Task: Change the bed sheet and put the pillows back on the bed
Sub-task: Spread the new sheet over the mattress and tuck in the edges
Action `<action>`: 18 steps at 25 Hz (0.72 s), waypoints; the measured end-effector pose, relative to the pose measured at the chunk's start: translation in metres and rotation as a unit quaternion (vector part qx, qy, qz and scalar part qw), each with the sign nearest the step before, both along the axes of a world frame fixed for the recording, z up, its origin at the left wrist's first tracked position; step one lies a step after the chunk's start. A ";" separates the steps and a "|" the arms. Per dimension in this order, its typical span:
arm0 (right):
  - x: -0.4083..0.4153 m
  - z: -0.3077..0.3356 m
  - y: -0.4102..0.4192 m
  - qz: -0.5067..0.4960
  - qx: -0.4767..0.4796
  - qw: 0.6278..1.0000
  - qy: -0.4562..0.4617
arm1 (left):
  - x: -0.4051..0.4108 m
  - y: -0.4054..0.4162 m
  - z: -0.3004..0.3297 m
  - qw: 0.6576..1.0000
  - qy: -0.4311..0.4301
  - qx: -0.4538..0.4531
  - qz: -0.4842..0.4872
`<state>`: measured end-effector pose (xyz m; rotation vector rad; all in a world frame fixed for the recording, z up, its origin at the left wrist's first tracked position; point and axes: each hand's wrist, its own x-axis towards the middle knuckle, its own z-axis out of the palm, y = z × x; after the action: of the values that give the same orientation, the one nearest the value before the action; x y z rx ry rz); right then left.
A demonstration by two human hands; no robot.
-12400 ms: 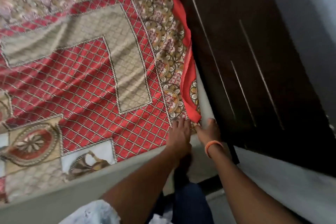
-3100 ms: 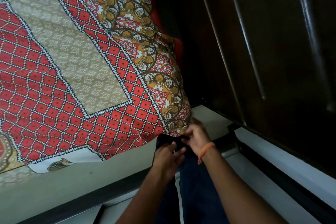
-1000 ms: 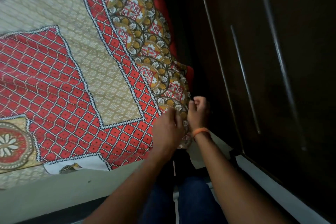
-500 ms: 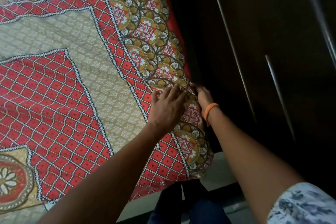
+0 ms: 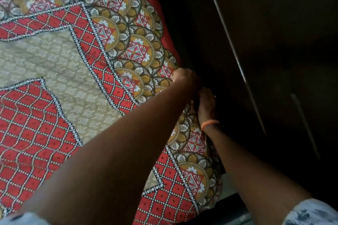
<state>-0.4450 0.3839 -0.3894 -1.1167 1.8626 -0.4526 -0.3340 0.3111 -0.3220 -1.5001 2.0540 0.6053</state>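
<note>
Seen from the head camera, looking down along the right-hand edge of a bed: a patterned bed sheet (image 5: 60,71) spread flat across the mattress, red lattice panels and beige panels in the middle, a border of gold and brown medallions along the side, a plain red hem (image 5: 159,23) falling away at the far edge. Left hand (image 5: 184,78) reached out over the medallion border, at the very edge of the sheet, knuckles up and fingers curled down over the fabric; whether pinching the cloth or only pressing it, impossible to tell from this angle. Right hand (image 5: 205,106) just beside and below the left, down in the dark gap between bed and wardrobe, back of the hand toward the camera, fingers hidden against the sheet's side; grip likewise not visible. Orange band (image 5: 210,124) around the right wrist. Both forearms bare, crossing the lower half of the frame, with a white printed sleeve (image 5: 311,213) at bottom right. Dark wooden wardrobe (image 5: 274,60) close alongside the bed, filling the right of the frame, thin bright metal strips running down its doors. A pale strip of mattress side (image 5: 229,184) showing beneath the sheet's lower corner. No pillows in sight.
</note>
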 end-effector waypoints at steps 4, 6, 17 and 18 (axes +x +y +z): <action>-0.010 -0.021 0.007 0.118 -0.007 0.987 0.111 | -0.031 -0.029 -0.016 0.997 -0.023 0.077 0.002; -0.014 -0.024 0.008 0.134 0.015 0.981 0.139 | -0.031 -0.034 -0.021 0.997 -0.007 0.063 -0.047; -0.021 -0.025 -0.003 0.250 0.092 0.943 0.199 | -0.030 -0.018 -0.041 0.996 0.023 -0.068 -0.059; -0.018 -0.017 -0.001 0.177 0.080 0.967 0.162 | -0.033 -0.012 -0.038 0.998 0.023 -0.040 -0.048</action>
<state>-0.4635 0.3827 -0.4067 -1.4403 1.8764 0.0906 -0.3672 0.2992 -0.3602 -1.4346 2.1950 0.5286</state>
